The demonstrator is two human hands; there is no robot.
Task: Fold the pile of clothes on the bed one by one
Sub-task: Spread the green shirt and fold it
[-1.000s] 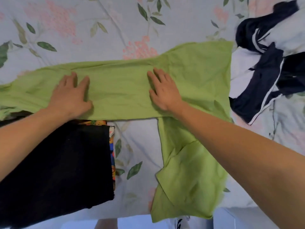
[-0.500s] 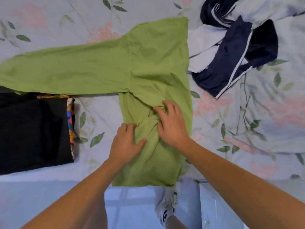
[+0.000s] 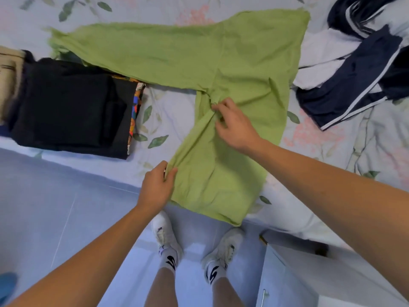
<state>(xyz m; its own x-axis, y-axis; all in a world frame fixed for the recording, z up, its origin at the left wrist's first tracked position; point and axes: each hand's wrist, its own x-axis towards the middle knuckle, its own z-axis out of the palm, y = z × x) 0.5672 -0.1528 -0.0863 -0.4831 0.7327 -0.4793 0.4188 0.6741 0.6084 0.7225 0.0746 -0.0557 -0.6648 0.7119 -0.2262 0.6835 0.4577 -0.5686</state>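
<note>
A light green garment lies spread on the floral bedsheet, one long part running left and another hanging over the bed's near edge. My left hand pinches the left edge of the hanging part near the bed's edge. My right hand grips bunched green cloth where the two parts meet. A navy and white pile of clothes lies unfolded at the right.
A folded black garment sits on a colourful patterned one at the left, with a beige item beyond it. My feet in white shoes stand on the pale floor. A white cabinet stands at the lower right.
Both hands left the flat long part and came down to the hanging part. My left hand slid to its left edge and pinched it; my right hand now grips the bunched cloth.
</note>
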